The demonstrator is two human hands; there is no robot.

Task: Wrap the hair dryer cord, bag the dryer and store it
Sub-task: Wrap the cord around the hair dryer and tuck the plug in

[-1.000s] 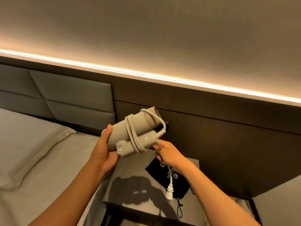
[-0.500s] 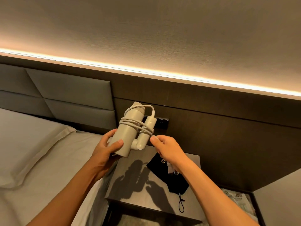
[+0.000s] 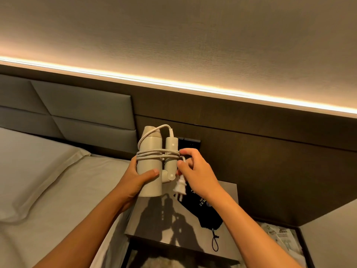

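Observation:
A beige hair dryer [image 3: 150, 149] with its handle folded against the barrel stands upright in the air above the nightstand. My left hand [image 3: 138, 178] grips the lower barrel. A white cord [image 3: 154, 153] is wound several times around barrel and handle. My right hand [image 3: 195, 172] pinches the cord's loose end beside the handle, and the white plug [image 3: 180, 187] dangles just below its fingers. A black drawstring bag [image 3: 201, 207] lies flat on the nightstand under my right wrist, partly hidden by it.
A grey nightstand [image 3: 154, 219] stands between the bed [image 3: 38, 190] on the left and a dark wood wall panel. A black socket plate [image 3: 190, 145] is on the wall behind the dryer. Printed papers [image 3: 280, 238] lie in a tray at the lower right.
The dryer has turned from lying sideways to upright. More cord has gone around it, so only a short end with the plug hangs free. My right hand rose to the handle.

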